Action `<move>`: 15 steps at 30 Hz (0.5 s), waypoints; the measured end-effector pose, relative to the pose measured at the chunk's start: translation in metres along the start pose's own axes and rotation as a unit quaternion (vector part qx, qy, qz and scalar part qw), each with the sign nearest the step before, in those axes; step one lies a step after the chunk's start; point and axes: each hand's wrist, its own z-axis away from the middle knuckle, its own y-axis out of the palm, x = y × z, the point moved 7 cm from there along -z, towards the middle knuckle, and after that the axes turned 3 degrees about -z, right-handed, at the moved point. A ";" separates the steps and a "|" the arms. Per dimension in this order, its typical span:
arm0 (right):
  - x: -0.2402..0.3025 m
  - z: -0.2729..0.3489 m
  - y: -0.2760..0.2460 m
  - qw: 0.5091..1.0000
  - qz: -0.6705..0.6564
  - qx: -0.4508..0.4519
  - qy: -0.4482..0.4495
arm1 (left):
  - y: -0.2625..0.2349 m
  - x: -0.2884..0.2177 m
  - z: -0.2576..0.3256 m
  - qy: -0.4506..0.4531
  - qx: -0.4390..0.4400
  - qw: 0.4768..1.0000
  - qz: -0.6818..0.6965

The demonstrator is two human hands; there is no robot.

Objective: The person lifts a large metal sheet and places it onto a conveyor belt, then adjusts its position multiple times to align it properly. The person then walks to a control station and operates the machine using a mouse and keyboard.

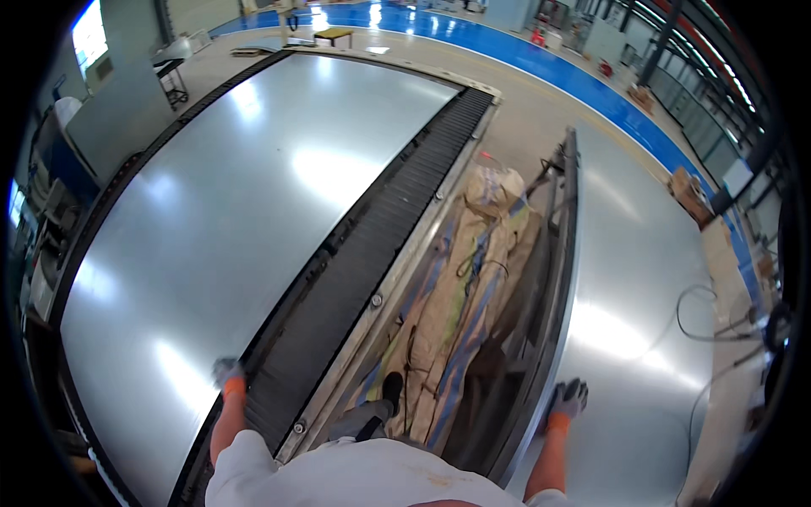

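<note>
My left hand (226,372), in a grey glove with an orange cuff, rests on the near edge of a large shiny metal sheet (220,211), beside a black ribbed strip (372,245) that runs along the sheet's right side. My right hand (569,397), gloved the same way, presses flat on a second metal sheet (642,279) at its left rim. Neither hand holds anything. Between the two sheets my leg and dark shoe (391,390) stand in a gap filled with crumpled tan and blue sacks (469,279).
A metal frame rail (568,253) borders the gap on the right. Thin cables (701,321) lie on the right sheet. A blue painted floor lane (541,59) runs across the back, with a small yellow table (333,35) and machinery at the left wall.
</note>
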 end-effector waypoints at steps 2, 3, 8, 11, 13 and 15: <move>0.014 -0.008 0.040 0.998 -0.029 0.052 0.020 | 0.032 -0.079 -0.032 0.129 -0.030 0.976 -0.173; -0.001 -0.008 0.038 0.997 -0.057 0.044 0.031 | 0.069 -0.137 -0.025 0.143 0.075 0.971 -0.177; 0.014 -0.031 0.042 1.000 0.000 0.017 -0.016 | 0.152 -0.342 -0.030 0.203 0.120 0.962 -0.135; 0.013 -0.042 0.049 1.000 -0.011 0.022 0.006 | 0.206 -0.417 -0.034 0.195 0.135 0.965 -0.113; 0.041 -0.072 0.043 1.000 0.006 -0.008 -0.007 | 0.240 -0.449 -0.040 0.172 0.143 0.966 -0.126; 0.045 -0.113 0.053 0.998 0.025 -0.049 -0.020 | 0.276 -0.480 -0.044 0.163 0.133 0.968 -0.135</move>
